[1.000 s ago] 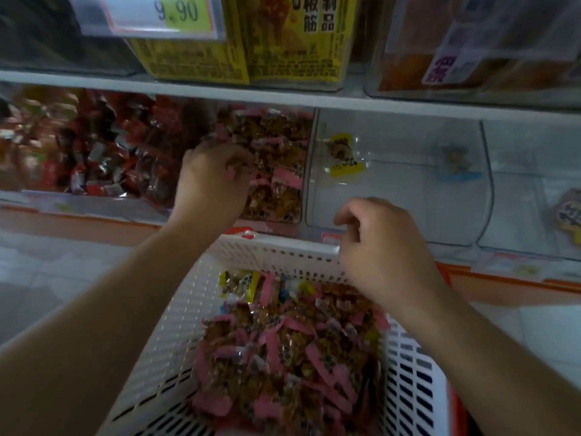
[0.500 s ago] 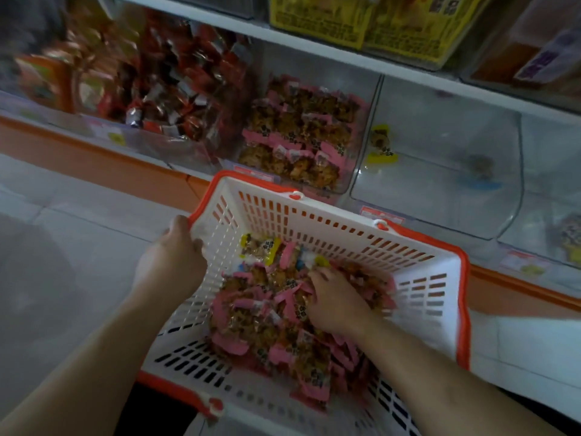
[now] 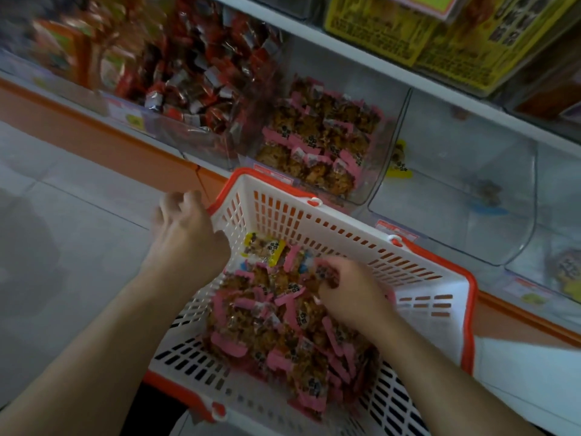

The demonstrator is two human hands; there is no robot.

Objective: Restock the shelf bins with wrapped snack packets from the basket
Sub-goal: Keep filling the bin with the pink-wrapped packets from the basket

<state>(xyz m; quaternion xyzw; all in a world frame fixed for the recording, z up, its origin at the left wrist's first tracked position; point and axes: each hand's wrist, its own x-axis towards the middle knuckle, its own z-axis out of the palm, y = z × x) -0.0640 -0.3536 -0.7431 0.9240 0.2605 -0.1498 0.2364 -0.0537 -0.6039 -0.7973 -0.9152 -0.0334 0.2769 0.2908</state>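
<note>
Basket (image 3: 440,305) parked just below pink-pkt bin (image 3: 317,143) for short reach; right hand (image 3: 352,291) inside, fingers curled round snack packets (image 3: 276,322); left hand (image 3: 185,237) at basket's left rim, grip unclear, prob. steadying.

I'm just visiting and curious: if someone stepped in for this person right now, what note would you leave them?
Left hand: at the basket rim's left corner, grip unclear.
Right hand: in the basket, pinching a packet from the pink-wrapped packets.
Done: pink bin partly filled.
Left: move the remaining pile; one yellow packet seems to belong in the nearly empty bin beside it.
</note>
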